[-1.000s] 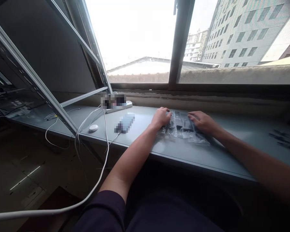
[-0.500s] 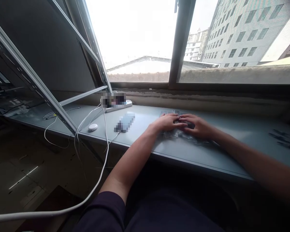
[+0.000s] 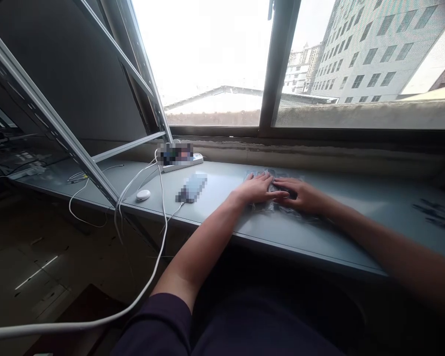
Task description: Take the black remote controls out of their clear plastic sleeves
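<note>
Clear plastic bags with dark contents lie on the light grey-blue table, under both my hands. My left hand rests flat on them, its fingers stretched out and somewhat spread. Beside it, my right hand lies on the right part of the plastic with its fingers extended towards the left hand. The two thumbs come close together. What exactly the bags hold is mostly covered by my palms and cannot be made out.
A blurred-out phone-like device with a cable lies left of my hands, near a round white object. Behind stands a power strip. A white cable loops past a metal frame. Dark small pieces lie at far right.
My left hand's fingers have spread and shifted slightly away from the right hand, opening a gap between them. The right hand has moved only a little on the plastic.
</note>
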A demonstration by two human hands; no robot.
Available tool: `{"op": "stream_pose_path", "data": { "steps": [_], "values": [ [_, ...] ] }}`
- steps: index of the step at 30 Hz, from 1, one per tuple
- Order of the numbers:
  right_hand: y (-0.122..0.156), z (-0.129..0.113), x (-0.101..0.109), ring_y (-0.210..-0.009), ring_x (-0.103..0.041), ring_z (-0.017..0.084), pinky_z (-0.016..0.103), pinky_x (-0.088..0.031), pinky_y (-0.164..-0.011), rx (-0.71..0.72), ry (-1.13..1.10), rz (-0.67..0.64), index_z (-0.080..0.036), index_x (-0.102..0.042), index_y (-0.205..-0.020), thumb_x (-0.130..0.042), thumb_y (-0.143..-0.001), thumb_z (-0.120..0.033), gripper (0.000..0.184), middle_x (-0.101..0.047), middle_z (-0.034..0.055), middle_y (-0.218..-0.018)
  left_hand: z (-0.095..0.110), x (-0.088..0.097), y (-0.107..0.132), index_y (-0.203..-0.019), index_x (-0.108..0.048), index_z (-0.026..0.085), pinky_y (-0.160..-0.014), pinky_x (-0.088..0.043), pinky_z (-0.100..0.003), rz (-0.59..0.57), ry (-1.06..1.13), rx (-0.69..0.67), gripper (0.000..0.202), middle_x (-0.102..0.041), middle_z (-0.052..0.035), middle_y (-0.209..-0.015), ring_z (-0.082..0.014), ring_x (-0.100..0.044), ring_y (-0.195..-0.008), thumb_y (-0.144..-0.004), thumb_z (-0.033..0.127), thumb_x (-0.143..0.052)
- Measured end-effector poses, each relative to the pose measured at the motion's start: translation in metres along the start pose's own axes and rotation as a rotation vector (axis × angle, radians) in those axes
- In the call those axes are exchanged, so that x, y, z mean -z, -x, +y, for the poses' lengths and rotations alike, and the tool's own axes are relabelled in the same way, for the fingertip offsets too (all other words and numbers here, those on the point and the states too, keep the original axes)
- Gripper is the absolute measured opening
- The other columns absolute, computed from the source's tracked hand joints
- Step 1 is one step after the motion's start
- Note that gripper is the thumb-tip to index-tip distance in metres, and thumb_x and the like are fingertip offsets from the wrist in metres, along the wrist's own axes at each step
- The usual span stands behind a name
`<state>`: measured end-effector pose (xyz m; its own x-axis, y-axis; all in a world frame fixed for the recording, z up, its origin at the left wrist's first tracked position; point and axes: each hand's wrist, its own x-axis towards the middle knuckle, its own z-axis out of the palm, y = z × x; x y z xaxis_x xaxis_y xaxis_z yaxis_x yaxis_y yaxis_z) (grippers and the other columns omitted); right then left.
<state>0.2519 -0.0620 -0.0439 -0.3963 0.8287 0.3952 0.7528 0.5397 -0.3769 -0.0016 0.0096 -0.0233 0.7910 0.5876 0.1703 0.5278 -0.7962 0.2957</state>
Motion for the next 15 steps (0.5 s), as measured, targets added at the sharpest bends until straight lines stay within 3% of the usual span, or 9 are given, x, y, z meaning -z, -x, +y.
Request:
{"op": "stream_pose_path", "data": {
  "steps": [5, 9, 15],
  "values": [
    [-0.0003, 0.0007, -0.0018, -0.161, -0.062, 0.048, 0.071, -0.044, -0.137, -0.009, 0.01, 0.003, -0.03, -0.08, -0.157, -0.083, -0.097, -0.066, 0.071, -0.069, 0.0139, -0.171, -0.0018, -0.0013, -0.0007, -0.174, -0.059, 0.027, -0.149, -0.02, -0.054, 0.021, 0.011, -0.002, 0.085, -0.051, -0.012, -0.186, -0.0349, -0.034, -0.181, -0.109, 0.082, -0.056],
    [-0.0001, -0.0011, -0.0022, -0.16, -0.062, 0.049, 0.072, -0.045, -0.136, -0.012, 0.015, 0.01, -0.028, -0.081, -0.156, -0.082, -0.097, -0.067, 0.07, -0.069, 0.0154, -0.171, -0.0014, -0.0011, -0.0011, -0.177, -0.055, 0.024, -0.15, -0.016, -0.054, -0.005, -0.007, 0.001, 0.087, -0.047, -0.0139, -0.188, -0.0335, -0.031, -0.182, -0.111, 0.082, -0.049],
    [0.0, -0.0062, -0.0003, -0.157, -0.066, 0.048, 0.069, -0.047, -0.136, -0.027, 0.026, 0.012, -0.032, -0.081, -0.155, -0.082, -0.097, -0.066, 0.067, -0.07, 0.0119, -0.17, 0.0014, 0.001, -0.0001, -0.178, -0.053, 0.029, -0.15, -0.016, -0.053, -0.021, -0.002, 0.028, 0.087, -0.044, -0.0102, -0.19, -0.0328, -0.03, -0.182, -0.111, 0.083, -0.05]
  ]
}}
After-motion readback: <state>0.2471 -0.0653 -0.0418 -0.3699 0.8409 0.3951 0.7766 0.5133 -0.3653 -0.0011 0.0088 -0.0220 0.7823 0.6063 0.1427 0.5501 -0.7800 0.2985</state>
